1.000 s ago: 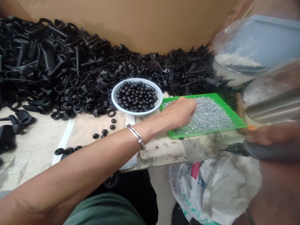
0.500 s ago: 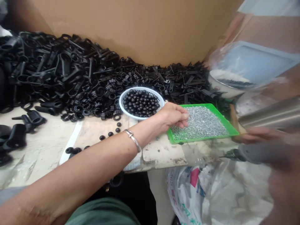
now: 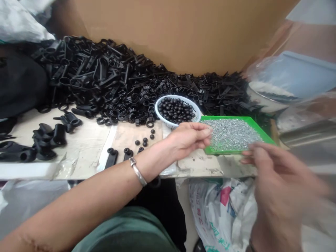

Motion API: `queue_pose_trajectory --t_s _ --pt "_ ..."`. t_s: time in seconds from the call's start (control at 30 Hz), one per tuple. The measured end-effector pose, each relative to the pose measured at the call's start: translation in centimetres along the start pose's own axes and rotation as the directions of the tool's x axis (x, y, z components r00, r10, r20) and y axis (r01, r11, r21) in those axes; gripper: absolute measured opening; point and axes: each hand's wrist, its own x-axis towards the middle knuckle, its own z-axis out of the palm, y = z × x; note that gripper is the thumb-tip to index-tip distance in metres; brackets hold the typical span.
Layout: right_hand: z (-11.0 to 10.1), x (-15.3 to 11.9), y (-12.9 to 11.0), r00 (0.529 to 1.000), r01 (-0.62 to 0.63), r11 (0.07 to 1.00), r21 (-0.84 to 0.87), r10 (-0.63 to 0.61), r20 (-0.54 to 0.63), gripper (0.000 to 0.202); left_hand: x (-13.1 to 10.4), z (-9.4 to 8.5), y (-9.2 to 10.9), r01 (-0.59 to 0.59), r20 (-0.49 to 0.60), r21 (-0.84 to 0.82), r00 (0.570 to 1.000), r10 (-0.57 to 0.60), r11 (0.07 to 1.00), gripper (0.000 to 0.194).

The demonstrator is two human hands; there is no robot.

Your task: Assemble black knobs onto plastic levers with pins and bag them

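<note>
The left hand (image 3: 188, 138) has thumb and fingertips drawn together at the near-left side of a shallow green plastic tray (image 3: 219, 152); whether anything small is pinched there cannot be told. The right hand (image 3: 279, 182), motion-blurred, is by the tray's near-right corner, its grip unclear. Short silvery metal pins (image 3: 231, 130) lie spread in the tray, whose low rim probably keeps them contained yet easy to pick. Just left, a pale-blue perforated plastic basket (image 3: 163, 120) likely stops its round black beads (image 3: 175, 109) rolling. Loose beads dot the pale worktop (image 3: 88, 140); behind, mixed black plastic parts (image 3: 105, 73) are heaped, seemingly within reach, before a brown cardboard-like panel (image 3: 178, 35).
</note>
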Motion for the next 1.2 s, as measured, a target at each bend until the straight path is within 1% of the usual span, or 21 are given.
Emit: queue_pose_trajectory --t_s 0.03,0.1,0.2,0.27,0.33,0.37,0.43,0.5,0.57,0.67,0.77,0.9,0.97,1.0,1.03,1.07,1.13,1.17,1.2 --pt "0.6 0.0 0.3 0.999 -0.002 1.000 -0.013 0.002 0.037 0.031 -0.6 -0.3 0.2 -0.017 -0.012 -0.009 1.000 0.017 1.000 0.022" --pt "1.0 0.0 1.1 0.988 -0.023 1.000 -0.014 0.025 0.153 0.033 -2.1 -1.1 0.5 -0.055 -0.009 -0.021 0.998 0.055 0.998 0.018" --pt "0.3 -0.3 2.3 0.942 -0.018 0.997 -0.076 0.043 0.333 0.034 -5.1 -2.4 0.6 -0.110 0.020 -0.019 0.994 0.110 0.994 0.011" --pt "-0.1 -0.5 2.8 0.900 0.050 0.989 -0.140 0.016 0.435 0.031 -7.1 -3.3 0.0 -0.091 0.009 -0.035 0.996 0.092 0.995 0.013" --pt "0.0 -0.8 2.9 0.859 0.155 0.973 -0.174 -0.045 0.511 0.031 -9.0 -4.1 -0.9 -0.030 -0.004 -0.057 1.000 0.029 0.998 0.017" --pt "0.3 -1.0 3.0 0.840 0.210 0.960 -0.183 -0.082 0.536 0.033 -9.9 -4.5 -1.5 0.004 0.006 -0.062 1.000 -0.004 0.998 0.018" --pt "1.2 -1.4 3.1 0.810 0.310 0.928 -0.206 -0.144 0.568 0.037 -11.6 -5.2 -2.6 0.069 0.064 -0.043 0.996 -0.066 0.997 0.019" --pt "2.1 -2.0 3.3 0.790 0.391 0.887 -0.246 -0.186 0.585 0.039 -13.1 -5.9 -3.5 0.124 0.122 0.011 0.985 -0.124 0.992 0.020" --pt "2.8 -2.5 3.5 0.774 0.457 0.840 -0.291 -0.215 0.595 0.040 -14.4 -6.6 -4.2 0.165 0.150 0.080 0.973 -0.175 0.983 0.023" --pt "3.1 -3.0 3.7 0.758 0.528 0.779 -0.338 -0.253 0.601 0.041 -15.6 -7.6 -4.9 0.187 0.124 0.116 0.972 -0.201 0.975 0.027" --pt "3.0 -3.1 3.7 0.748 0.580 0.725 -0.372 -0.293 0.595 0.044 -16.2 -8.2 -5.5 0.182 0.081 0.078 0.979 -0.188 0.980 0.030" --pt "2.5 -3.1 3.8 0.759 0.617 0.644 -0.452 -0.334 0.559 0.051 -16.5 -8.6 -6.0 0.181 0.064 -0.006 0.982 -0.180 0.984 0.033" --pt "2.2 -3.0 3.6 0.760 0.609 0.641 -0.468 -0.301 0.576 0.052 -16.8 -8.8 -6.2 0.164 0.047 -0.051 0.986 -0.162 0.985 0.032" --pt "2.1 -3.0 3.3 0.765 0.586 0.667 -0.460 -0.268 0.585 0.052 -16.9 -8.9 -6.2 0.152 0.040 -0.068 0.988 -0.150 0.986 0.031" --pt "2.1 -2.9 2.7 0.779 0.542 0.713 -0.444 -0.227 0.585 0.050 -17.1 -9.0 -6.3 0.144 0.038 -0.081 0.989 -0.141 0.986 0.029" --pt "2.2 -2.9 1.9 0.800 0.472 0.774 -0.422 -0.174 0.574 0.048 -17.2 -9.1 -6.3 0.138 0.040 -0.089 0.990 -0.134 0.986 0.028" --pt "2.7 -3.2 -0.2 0.838 0.285 0.899 -0.332 -0.066 0.542 0.042 -17.5 -9.2 -6.4 0.133 0.052 -0.102 0.990 -0.128 0.986 0.027" --pt "3.3 -3.4 -1.4 0.839 0.186 0.946 -0.264 -0.013 0.544 0.039 -17.5 -9.2 -6.4 0.133 0.060 -0.106 0.990 -0.128 0.985 0.027" --pt "4.0 -3.6 -2.5 0.817 0.110 0.978 -0.178 0.013 0.576 0.037 -17.6 -9.2 -6.4 0.136 0.065 -0.107 0.989 -0.130 0.985 0.027"
